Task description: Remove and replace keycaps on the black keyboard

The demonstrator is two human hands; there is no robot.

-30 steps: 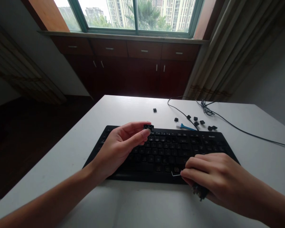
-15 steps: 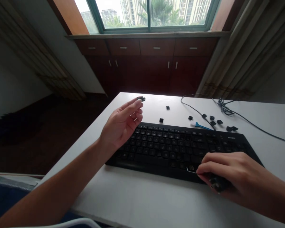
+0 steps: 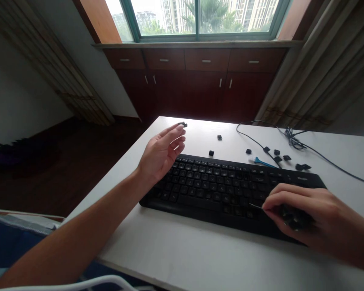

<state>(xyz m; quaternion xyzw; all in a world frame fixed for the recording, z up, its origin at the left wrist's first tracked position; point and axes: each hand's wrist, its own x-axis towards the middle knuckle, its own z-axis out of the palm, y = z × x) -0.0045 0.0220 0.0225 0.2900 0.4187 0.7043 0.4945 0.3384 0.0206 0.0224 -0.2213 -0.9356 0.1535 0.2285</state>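
My left hand [image 3: 160, 155] is raised over the far left end of the black keyboard [image 3: 197, 204], pinching a small black keycap [image 3: 183, 124] between thumb and fingertips. My right hand [image 3: 309, 206] is closed around a dark-handled keycap puller [image 3: 295, 220]. Its thin wire tip points left, just above the keys at the lower right of the main key block. Near that tip, several key places along the bottom row look bare of caps. How many pieces my left fingers hold is hard to make out.
Behind the keyboard lie loose keycaps [image 3: 211, 153], several grouped at the right. A blue brush [image 3: 264, 162] with pale bristles rests against the keyboard's back edge. A black cable [image 3: 336, 159] runs across the white table [image 3: 182, 250]. Wooden cabinets [image 3: 204, 89] stand beyond.
My right hand has lifted the keycap puller and shifted it slightly up and right, away from the bottom-row key place. The left hand keeps its pinch. The view has turned a little left.
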